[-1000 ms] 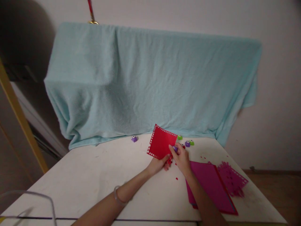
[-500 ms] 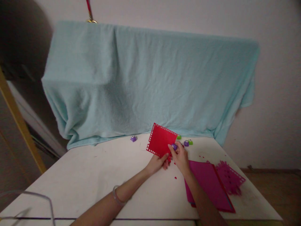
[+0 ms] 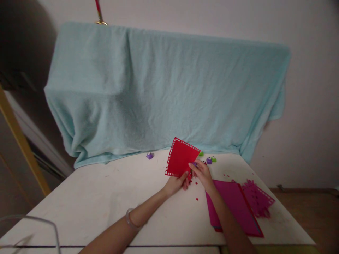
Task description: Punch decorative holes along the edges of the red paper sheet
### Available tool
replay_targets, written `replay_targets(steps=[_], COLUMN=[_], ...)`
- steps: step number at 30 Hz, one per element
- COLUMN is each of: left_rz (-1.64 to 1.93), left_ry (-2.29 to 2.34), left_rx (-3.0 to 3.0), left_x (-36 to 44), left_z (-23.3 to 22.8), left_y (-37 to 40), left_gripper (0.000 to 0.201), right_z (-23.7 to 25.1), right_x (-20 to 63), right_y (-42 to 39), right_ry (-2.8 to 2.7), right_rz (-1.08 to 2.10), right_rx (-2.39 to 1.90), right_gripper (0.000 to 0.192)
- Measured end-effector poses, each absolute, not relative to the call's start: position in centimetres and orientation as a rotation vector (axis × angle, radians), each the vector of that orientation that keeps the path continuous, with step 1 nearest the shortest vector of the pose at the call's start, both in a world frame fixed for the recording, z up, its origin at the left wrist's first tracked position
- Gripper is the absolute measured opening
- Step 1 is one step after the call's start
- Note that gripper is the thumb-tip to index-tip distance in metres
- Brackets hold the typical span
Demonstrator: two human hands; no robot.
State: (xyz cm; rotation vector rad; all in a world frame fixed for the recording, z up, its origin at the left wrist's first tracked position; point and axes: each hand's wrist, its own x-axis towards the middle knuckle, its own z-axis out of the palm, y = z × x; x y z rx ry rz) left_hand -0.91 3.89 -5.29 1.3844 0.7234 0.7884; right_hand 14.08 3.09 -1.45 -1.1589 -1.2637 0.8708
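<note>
A square red sheet of paper (image 3: pixel 181 157) has rows of small punched holes along its left, top and bottom edges. My left hand (image 3: pixel 177 183) pinches its lower corner, thumb on top. At the right edge of the sheet, my right hand (image 3: pixel 201 173) is closed around a small purple craft punch (image 3: pixel 195 164), mostly covered by the fingers. Tiny red cut-outs (image 3: pixel 196 199) lie on the table below the hands. Just behind the right hand sit another purple punch (image 3: pixel 209 160) and a green one (image 3: pixel 214 159).
A stack of magenta and red sheets (image 3: pixel 230 201) lies under my right forearm. To its right is a punched magenta sheet (image 3: pixel 258 197) among loose scraps. One purple punch (image 3: pixel 149 155) stands at the back of the white table (image 3: pixel 106 201), before a hanging light-blue cloth (image 3: pixel 185 88).
The red sheet has tilted slightly, its right side bending. My right hand has turned a little with the punch at the sheet's edge. The view has shifted slightly.
</note>
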Motion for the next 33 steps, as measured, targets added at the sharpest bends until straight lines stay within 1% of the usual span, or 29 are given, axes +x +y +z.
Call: replay_targets(steps=[2,8,15,19,25,27,30,33], left_rz=[0.779,0.771,0.796,0.807,0.834,0.918,1.089,1.033], left_ry=[0.729,0.757,0.756,0.749,0.776,0.878,1.077,1.124], left_rx=[1.4,1.417,1.481,1.466,1.482,1.576,1.904,2.293], left_x=[-0.9,-0.8,-1.0,-1.0,-1.1,-1.5,-2.2,-2.7], left_z=[-5.6,-5.9,-4.6,-4.7,-3.9,-3.0,-1.0,1.0], left_y=[4.0,3.9,3.4,3.5,2.6,2.1,1.5,0.5], left_gripper=[0.065,0.066,0.063,0.061,0.054,0.051,0.046,0.039], right_z=[-1.4,-0.8,-0.4,-1.0,-2.1,-2.1,-1.8,-1.3], right_x=[14.1,14.3,14.5,14.4,14.8,15.0,15.2,15.3], right_y=[3.3,3.0,2.7,3.0,3.9,4.0,4.1,4.0], right_ry=[-1.227,-1.128,-1.153,-1.175,-1.107,-1.053,-0.933,-0.8], right_rz=[0.96,1.022,0.949,0.911,0.975,0.999,1.029,1.074], right_rx=[-1.129,-1.149,-1.174,-1.163,-1.112,-1.075,-0.991,-0.932], right_gripper=[0.047,0.045,0.043,0.047,0.047,0.044,0.041,0.04])
